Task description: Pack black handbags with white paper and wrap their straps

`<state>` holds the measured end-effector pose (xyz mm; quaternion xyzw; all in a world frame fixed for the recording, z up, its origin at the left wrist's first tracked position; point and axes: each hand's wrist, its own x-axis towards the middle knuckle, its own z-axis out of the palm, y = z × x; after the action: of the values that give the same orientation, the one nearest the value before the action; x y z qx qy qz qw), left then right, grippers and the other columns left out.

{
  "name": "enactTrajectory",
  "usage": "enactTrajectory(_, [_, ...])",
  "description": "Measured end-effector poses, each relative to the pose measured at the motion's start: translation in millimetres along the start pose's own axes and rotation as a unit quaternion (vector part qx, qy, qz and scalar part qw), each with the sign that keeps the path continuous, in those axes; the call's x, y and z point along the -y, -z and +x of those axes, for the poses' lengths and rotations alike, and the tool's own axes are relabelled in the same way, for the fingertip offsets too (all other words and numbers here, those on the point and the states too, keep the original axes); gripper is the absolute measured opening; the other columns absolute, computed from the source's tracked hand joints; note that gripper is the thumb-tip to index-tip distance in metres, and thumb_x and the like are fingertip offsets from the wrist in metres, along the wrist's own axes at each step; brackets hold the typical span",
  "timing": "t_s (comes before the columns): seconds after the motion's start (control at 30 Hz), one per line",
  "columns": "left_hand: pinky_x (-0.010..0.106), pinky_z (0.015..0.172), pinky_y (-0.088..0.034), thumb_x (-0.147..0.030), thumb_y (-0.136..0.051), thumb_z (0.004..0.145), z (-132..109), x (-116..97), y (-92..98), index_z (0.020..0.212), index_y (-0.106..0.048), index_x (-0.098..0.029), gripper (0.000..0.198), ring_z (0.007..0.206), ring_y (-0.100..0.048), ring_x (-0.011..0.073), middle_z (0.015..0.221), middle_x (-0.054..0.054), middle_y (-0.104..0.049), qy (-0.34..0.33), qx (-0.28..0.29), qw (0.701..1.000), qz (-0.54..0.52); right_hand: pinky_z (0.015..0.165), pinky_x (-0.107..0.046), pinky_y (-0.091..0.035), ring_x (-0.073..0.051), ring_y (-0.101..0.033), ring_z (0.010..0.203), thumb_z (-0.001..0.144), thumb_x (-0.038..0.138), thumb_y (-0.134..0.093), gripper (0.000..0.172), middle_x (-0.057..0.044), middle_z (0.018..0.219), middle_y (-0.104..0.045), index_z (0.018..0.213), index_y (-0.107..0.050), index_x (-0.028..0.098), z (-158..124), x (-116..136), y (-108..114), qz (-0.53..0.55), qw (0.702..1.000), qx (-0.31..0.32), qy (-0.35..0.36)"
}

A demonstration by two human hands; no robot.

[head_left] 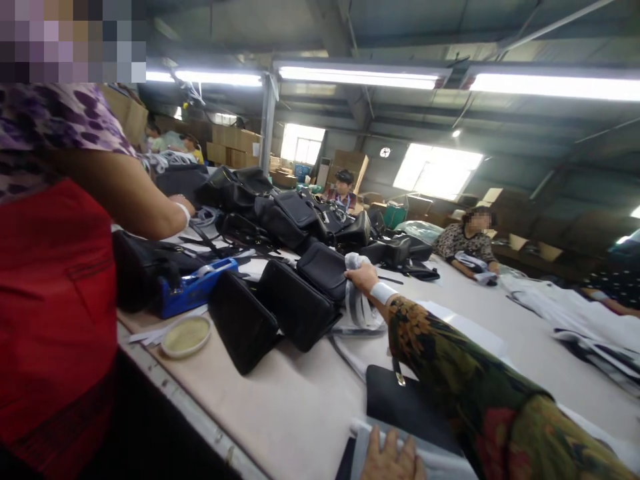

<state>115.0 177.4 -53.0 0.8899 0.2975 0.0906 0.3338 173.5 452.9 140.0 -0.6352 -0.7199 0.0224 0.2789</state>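
My right hand (364, 277), at the end of a floral sleeve, reaches across the table and is closed on a strap wrapped in white padding (361, 308). Beside it stand black bags (300, 303) with smooth fronts. At the bottom edge my left hand (393, 459) lies flat, fingers spread, on a greyish-white wrapping (440, 460). Just above that lies a black bag flap (400, 397) with a small gold-coloured clasp, partly covered by my right forearm.
A blue tape dispenser (197, 287) and a round shallow dish (186, 335) sit near the table edge (200, 423). Black bags (290, 217) are piled behind. A co-worker in a red apron (55, 320) stands close at left; another person (467, 243) works across the table. White-wrapped items (575, 313) lie right.
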Motion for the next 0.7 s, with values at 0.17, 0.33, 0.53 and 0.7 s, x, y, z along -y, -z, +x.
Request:
enactTrajectory(0.17, [0.073, 0.113, -0.028, -0.039, -0.029, 0.098, -3.4, 2.4, 2.4, 0.151, -0.044, -0.031, 0.056, 0.144, -0.037, 0.0418, 0.153, 0.011, -0.047, 0.005, 0.030, 0.999, -0.035, 0.073, -0.030, -0.052, -0.022, -0.065, 0.078, 0.071, 0.026, -0.073, 0.021, -0.003, 0.078, -0.069, 0.088, -0.074, 0.014, 50.4, -8.8, 68.3, -0.029, 0.992, -0.110, -0.051])
enactTrajectory(0.33, [0.068, 0.120, -0.018, -0.040, -0.029, 0.099, -16.7, -9.0, 34.1, 0.152, -0.043, -0.018, 0.059, 0.149, -0.025, 0.0412, 0.160, 0.014, -0.032, -0.002, 0.079, 0.997, -0.025, 0.077, -0.031, -0.050, -0.020, -0.065, 0.082, 0.079, 0.028, -0.066, 0.034, -0.007, 0.091, -0.073, 0.104, -0.072, 0.006, 61.4, -23.6, 194.3, -0.066, 0.968, -0.237, -0.044])
enactTrajectory(0.53, [0.063, 0.122, -0.014, -0.071, -0.047, 0.083, -38.7, -39.3, 57.2, 0.156, -0.033, -0.014, 0.093, 0.151, -0.020, 0.0420, 0.163, 0.016, -0.024, 0.001, 0.053, 0.994, 0.094, 0.082, -0.025, -0.040, -0.014, -0.061, 0.096, 0.083, 0.029, -0.064, 0.047, -0.015, 0.103, -0.072, 0.103, -0.065, -0.013, -23.5, -55.6, 370.3, -0.221, 0.927, -0.302, -0.007])
enactTrajectory(0.7, [0.060, 0.122, -0.019, -0.067, -0.033, 0.090, -30.7, -54.3, 61.4, 0.153, -0.038, -0.013, 0.084, 0.149, -0.026, 0.0396, 0.162, 0.015, -0.028, 0.000, 0.063, 0.975, 0.214, 0.086, -0.027, -0.037, -0.020, -0.061, 0.112, 0.085, 0.029, -0.064, 0.049, -0.019, 0.116, -0.068, 0.109, -0.061, -0.014, -134.8, -103.9, 479.9, -0.376, 0.872, -0.296, -0.104])
